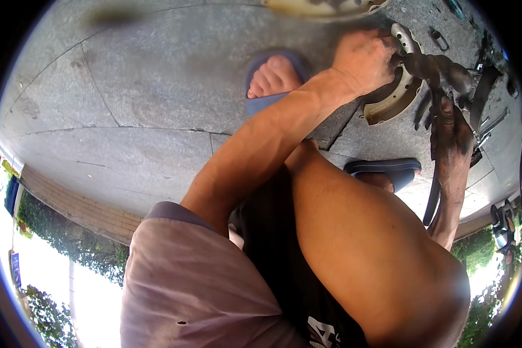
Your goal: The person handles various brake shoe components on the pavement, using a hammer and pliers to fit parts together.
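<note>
My left hand (365,61) is closed in a fist above a curved metal brake shoe (410,93) with small holes in its web. What its fingers pinch is dark and mostly hidden. My right hand (453,133), blackened with grease, wraps round the handle of a dark hammer (443,72). The hammer's head is level with my left fingertips and partly covers the brake shoe; I cannot tell whether they touch. Below my right hand, the handle's lower end shows beside the forearm.
Several dark metal parts and tools (487,98) lie to the right. A small oval metal link (440,40) sits beyond the shoe. Another curved metal piece (325,7) is at the far edge. My sandalled feet (275,81) rest on stone paving (156,75).
</note>
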